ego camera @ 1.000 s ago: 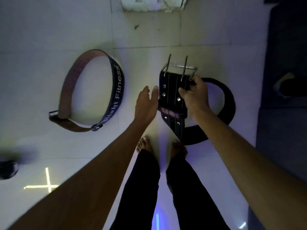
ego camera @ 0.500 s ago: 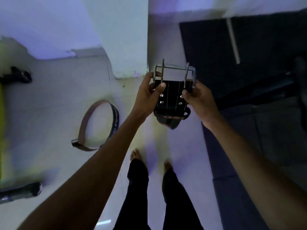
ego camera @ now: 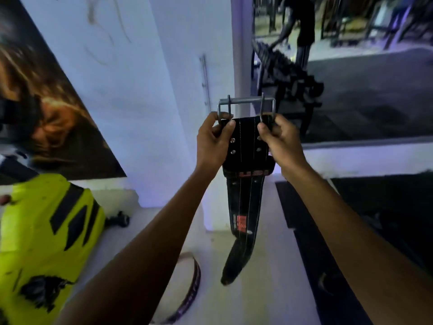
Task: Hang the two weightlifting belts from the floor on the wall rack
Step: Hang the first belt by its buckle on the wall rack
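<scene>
Head view: the black belt (ego camera: 244, 160), on the floor a second ago, is now held up toward the wall rack (ego camera: 205, 80), pinched beside its buckle (ego camera: 246, 108) by left hand (ego camera: 214, 143) and right hand (ego camera: 281, 143); the brown belt (ego camera: 187, 289) is left on the floor (ego camera: 257, 289), still to be hung.

Head-worn view, forward-down, close behind hands (ego camera: 246, 141)
</scene>
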`<state>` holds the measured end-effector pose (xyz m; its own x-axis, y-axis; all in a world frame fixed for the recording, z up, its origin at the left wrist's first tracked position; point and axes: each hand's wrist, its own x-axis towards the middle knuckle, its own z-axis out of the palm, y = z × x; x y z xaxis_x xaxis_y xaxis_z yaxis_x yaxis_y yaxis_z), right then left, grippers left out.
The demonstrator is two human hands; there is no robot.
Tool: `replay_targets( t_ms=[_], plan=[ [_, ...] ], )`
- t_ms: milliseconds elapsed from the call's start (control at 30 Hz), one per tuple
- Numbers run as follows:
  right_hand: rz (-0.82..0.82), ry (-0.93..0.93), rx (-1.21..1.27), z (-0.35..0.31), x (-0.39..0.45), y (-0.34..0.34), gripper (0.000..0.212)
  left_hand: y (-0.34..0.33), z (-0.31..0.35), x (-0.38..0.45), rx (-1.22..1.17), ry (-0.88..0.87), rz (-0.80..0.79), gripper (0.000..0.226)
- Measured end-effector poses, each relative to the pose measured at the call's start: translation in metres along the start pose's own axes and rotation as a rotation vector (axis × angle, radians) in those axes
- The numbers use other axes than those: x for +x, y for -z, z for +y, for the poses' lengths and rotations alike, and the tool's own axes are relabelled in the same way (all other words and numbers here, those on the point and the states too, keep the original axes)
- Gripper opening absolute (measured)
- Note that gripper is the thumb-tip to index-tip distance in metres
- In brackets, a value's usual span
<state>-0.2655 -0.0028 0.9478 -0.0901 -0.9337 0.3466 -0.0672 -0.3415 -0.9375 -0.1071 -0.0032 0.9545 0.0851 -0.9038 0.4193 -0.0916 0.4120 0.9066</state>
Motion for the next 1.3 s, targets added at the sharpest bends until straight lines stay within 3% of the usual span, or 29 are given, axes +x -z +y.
replay_targets(
  t_ms=[233,500,633,767,900,933,1033,1100,1233,1300],
  plan=[
    [0.082,0.146,0.123,-0.119,0.029,-0.021,0.016,0.02,0.122,0.047,0.001,-0.119,0.103,0.008],
    [-0.041,0.348,0.188,-0.22,0.039,-0.062,0.026,0.073,0.235,0.098,-0.064,-0.247,0.26,0.011],
    [-0.06,0.421,0.196,-0.202,0.029,-0.078,0.026,0.096,0.267,0.114,-0.131,-0.243,0.3,0.01],
    [0.002,0.32,0.179,-0.153,0.013,-0.098,0.02,0.109,0.277,0.122,-0.158,-0.209,0.281,0.013],
    [-0.025,0.176,0.142,-0.095,-0.007,-0.113,0.061,0.113,0.273,0.128,-0.145,-0.205,0.236,0.015],
    [-0.038,0.153,0.134,-0.086,-0.012,-0.115,0.059,0.114,0.27,0.129,-0.137,-0.204,0.228,0.014],
    [-0.141,0.099,0.083,-0.063,-0.027,-0.117,0.021,0.117,0.263,0.132,-0.146,-0.193,0.224,0.01],
    [-0.2,0.066,0.009,-0.043,-0.033,-0.114,0.011,0.119,0.262,0.135,-0.159,-0.189,0.23,0.01],
    [-0.245,0.053,-0.065,-0.038,-0.026,-0.111,0.017,0.121,0.267,0.136,-0.16,-0.191,0.246,0.011],
    [-0.214,0.094,-0.015,-0.066,-0.012,-0.112,0.034,0.123,0.27,0.138,-0.162,-0.187,0.257,0.012]
  ],
)
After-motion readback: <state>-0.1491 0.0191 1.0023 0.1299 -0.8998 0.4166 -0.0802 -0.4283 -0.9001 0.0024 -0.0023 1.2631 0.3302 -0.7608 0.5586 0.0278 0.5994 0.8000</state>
